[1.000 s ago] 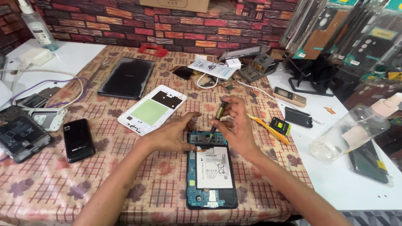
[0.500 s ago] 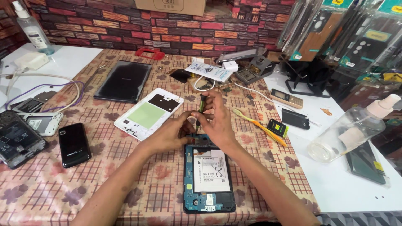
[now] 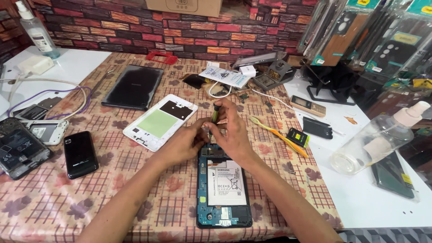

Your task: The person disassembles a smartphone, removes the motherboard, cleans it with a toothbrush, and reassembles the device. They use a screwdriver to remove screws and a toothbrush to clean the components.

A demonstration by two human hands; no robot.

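An opened tablet (image 3: 223, 191) lies face down on the patterned tablecloth, its blue frame, circuit boards and white battery exposed. My right hand (image 3: 231, 130) holds a small screwdriver (image 3: 215, 113) upright over the tablet's top edge. My left hand (image 3: 182, 144) rests beside it, fingertips pinched at the screwdriver's tip near the top of the tablet. The tip itself is hidden by my fingers.
A white back cover (image 3: 160, 121) lies left of my hands, with a black tablet (image 3: 134, 86) behind it. Black phones (image 3: 80, 154) sit at left. An orange tool (image 3: 279, 136), a small black pack (image 3: 298, 137), a clear spray bottle (image 3: 375, 144) and a brick-pattern wall (image 3: 112, 22) surround the area.
The view has shifted slightly. My hands stay at the tablet's top edge, and the screwdriver has come more upright between my fingers.
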